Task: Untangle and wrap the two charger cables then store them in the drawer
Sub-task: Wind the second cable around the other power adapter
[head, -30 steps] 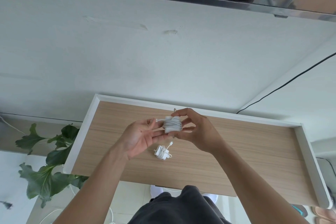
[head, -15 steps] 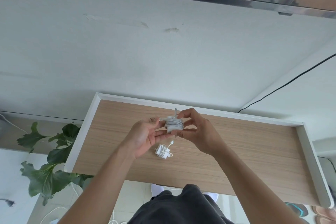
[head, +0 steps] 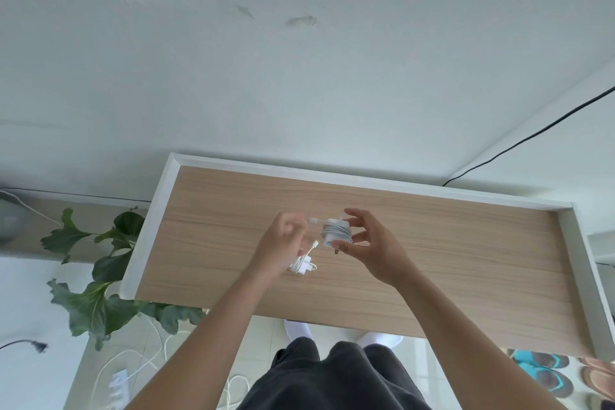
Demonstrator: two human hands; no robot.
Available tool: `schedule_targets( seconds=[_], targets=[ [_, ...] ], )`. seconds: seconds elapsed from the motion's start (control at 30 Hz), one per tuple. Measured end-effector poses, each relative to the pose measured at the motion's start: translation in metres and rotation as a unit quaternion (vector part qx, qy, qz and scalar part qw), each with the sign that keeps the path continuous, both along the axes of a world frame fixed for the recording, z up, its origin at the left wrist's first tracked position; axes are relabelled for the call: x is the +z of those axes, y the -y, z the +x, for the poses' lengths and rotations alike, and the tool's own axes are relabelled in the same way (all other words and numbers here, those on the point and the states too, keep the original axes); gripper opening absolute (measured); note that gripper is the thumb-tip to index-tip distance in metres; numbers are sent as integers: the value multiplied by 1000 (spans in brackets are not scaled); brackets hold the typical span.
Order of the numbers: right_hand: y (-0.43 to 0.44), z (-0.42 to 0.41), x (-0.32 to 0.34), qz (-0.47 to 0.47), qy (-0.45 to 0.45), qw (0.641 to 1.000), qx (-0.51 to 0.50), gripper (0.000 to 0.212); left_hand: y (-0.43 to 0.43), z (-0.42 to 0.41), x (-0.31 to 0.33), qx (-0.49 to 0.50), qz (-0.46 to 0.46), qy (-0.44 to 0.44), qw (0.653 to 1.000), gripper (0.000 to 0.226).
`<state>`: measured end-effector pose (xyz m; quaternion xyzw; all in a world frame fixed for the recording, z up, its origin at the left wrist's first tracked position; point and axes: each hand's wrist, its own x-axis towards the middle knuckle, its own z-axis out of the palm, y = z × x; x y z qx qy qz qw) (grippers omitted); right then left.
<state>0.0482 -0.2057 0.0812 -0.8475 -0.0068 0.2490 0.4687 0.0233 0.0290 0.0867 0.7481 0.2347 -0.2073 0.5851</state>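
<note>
Over the open drawer [head: 366,181], my right hand [head: 372,246] grips a white charger [head: 336,231] with its cable wound round the body. A short cable end with the connector [head: 312,220] sticks out to the left. My left hand [head: 283,241], slightly blurred, has its fingertips curled at that connector and appears to pinch it. A second white charger [head: 301,267], wrapped in its cable, lies on the drawer's wooden bottom just below my left hand, which partly hides it.
A white top lies beyond the drawer, with a black cable [head: 532,136] crossing it at right. A leafy plant [head: 100,276] stands left of the drawer. White cords and a power strip [head: 118,383] lie on the floor. Sandals [head: 545,373] sit at lower right.
Both hands and the wrapped charger have dropped slightly toward the drawer bottom. The loose cable end is shorter and now points left. The second charger has not moved.
</note>
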Motion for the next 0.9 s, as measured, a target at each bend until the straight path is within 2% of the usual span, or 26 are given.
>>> schedule_targets(
  seconds=[0.07, 0.23, 0.3, 0.4, 0.53, 0.6, 0.9],
  targets=[
    [9, -1, -22, -36, -12, 999, -11, 86, -4, -8, -27, -41, 155, 37, 986, 44],
    [22, 2, -73, -107, -40, 993, -20, 98, 1, -31, -82, -119, 258, -35, 958, 87],
    [25, 4, -93, -132, -34, 991, -6, 100, 7, -36, -100, -153, 276, -42, 948, 94],
    [28, 8, -113, -149, -33, 988, 14, 97, 16, -38, -122, -176, 300, -39, 937, 90],
    [30, 10, -127, -167, 1, 985, 54, 65, 21, -37, -139, -213, 352, -4, 911, 65],
    [31, 11, -129, -178, 17, 982, 69, 59, 18, -34, -143, -213, 345, 24, 914, 60],
    [33, 15, -133, -179, 54, 978, 89, 66, 0, -4, -151, -254, 329, 109, 903, 86]
  ],
)
